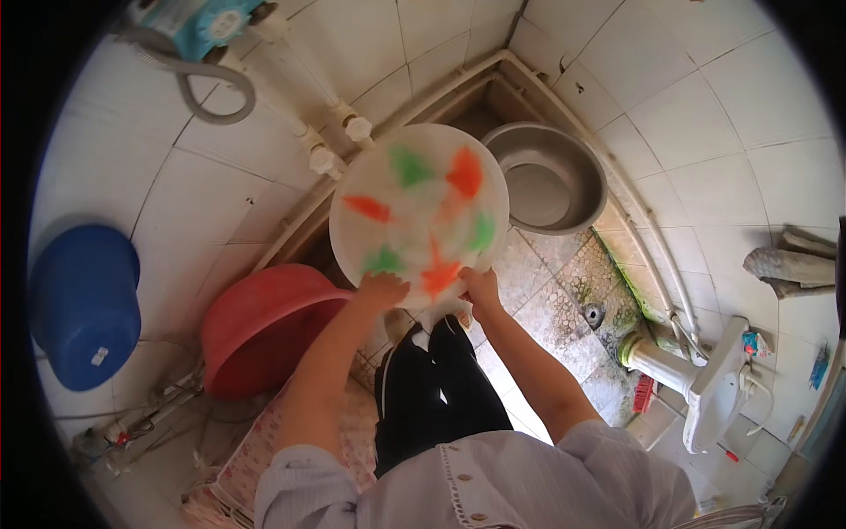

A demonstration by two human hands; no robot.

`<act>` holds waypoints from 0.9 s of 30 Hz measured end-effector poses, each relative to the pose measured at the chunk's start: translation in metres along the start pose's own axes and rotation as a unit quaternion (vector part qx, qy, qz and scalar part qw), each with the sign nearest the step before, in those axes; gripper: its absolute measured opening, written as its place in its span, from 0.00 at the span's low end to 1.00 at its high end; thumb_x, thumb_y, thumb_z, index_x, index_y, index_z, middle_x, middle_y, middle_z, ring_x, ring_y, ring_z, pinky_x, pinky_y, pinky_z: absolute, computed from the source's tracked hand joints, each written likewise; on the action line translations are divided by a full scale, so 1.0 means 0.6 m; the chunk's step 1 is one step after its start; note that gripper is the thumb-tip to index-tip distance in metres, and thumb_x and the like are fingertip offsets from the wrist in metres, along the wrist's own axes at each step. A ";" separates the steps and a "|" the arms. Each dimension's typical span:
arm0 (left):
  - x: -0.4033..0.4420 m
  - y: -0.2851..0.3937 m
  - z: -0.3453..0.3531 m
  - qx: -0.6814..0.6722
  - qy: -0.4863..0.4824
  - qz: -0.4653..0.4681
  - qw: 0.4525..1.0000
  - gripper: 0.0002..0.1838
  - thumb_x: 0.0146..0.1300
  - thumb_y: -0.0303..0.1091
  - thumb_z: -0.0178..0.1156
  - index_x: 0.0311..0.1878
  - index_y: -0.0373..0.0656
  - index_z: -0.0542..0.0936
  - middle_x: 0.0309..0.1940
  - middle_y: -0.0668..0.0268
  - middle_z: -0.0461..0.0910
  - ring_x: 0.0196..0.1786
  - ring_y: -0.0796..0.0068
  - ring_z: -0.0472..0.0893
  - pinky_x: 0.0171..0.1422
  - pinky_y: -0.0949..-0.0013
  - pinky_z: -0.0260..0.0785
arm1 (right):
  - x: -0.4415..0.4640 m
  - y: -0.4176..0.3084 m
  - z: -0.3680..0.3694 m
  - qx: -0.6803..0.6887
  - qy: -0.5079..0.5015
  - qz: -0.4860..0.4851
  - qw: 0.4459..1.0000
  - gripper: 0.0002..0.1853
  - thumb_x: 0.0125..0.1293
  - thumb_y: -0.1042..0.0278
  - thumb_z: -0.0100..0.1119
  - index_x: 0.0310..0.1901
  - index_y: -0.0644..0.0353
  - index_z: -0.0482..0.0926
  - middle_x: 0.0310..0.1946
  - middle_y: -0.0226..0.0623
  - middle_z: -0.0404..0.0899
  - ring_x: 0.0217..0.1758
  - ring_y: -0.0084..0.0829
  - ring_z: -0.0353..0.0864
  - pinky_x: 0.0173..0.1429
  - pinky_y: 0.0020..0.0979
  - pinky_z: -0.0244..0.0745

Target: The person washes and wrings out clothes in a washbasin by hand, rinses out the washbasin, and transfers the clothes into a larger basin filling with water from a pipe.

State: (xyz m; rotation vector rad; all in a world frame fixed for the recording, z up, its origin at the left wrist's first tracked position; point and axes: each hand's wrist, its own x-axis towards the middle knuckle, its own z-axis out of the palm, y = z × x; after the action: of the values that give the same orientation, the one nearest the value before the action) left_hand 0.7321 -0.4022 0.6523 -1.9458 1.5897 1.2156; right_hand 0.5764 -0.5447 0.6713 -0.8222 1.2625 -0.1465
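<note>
A round, pale translucent plastic basin [357, 242] with orange and green fish-like patterns is held out in front of me, blurred by motion. My left hand [382, 291] is closed on its near rim at the left. On the near right of the same rim, my right hand [480, 289] grips with the fingers curled round the edge. Just beyond the basin's right side stands a grey metal basin [577, 181], partly covered from view. Close to my left forearm, a red plastic tub [273, 291] leans on its side.
A blue bucket [84, 309] hangs at the left wall. White valve knobs [326, 161] stick out behind the held basin. To the right are a floor drain [594, 315], a red brush [644, 393] and a pedestal sink [718, 379]. Pink patterned fabric [264, 441] lies at lower left.
</note>
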 end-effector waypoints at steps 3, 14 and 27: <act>0.070 -0.096 0.062 0.027 0.138 -0.162 0.977 0.31 0.63 0.49 0.45 0.63 0.37 0.61 0.67 0.54 0.55 0.70 0.61 0.54 0.68 0.51 0.50 | 0.010 -0.013 0.000 -0.048 0.023 -0.038 0.998 0.18 0.50 0.69 0.53 0.43 0.66 0.71 0.30 0.38 0.76 0.24 0.28 0.75 0.23 0.28 0.70; 0.285 -0.027 -0.063 -0.198 0.426 0.082 0.879 0.36 0.59 0.44 0.52 0.66 0.36 0.55 0.67 0.50 0.51 0.71 0.57 0.49 0.70 0.47 0.40 | 0.026 -0.020 0.039 0.016 -0.029 0.047 0.998 0.17 0.47 0.73 0.52 0.41 0.68 0.73 0.27 0.35 0.75 0.25 0.27 0.75 0.23 0.25 0.71; 0.289 -0.158 -0.091 -0.077 0.464 -0.017 0.882 0.36 0.59 0.44 0.54 0.67 0.40 0.53 0.69 0.55 0.49 0.71 0.54 0.49 0.70 0.47 0.42 | -0.022 -0.002 0.052 0.059 -0.009 0.082 0.995 0.14 0.49 0.71 0.53 0.39 0.67 0.74 0.29 0.36 0.77 0.27 0.26 0.76 0.26 0.24 0.72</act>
State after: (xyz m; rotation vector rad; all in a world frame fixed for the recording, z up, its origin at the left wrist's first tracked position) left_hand 0.8412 -0.5201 0.5247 -2.8866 1.8522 0.3475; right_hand 0.6002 -0.5242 0.6845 -0.6156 1.2860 -0.0807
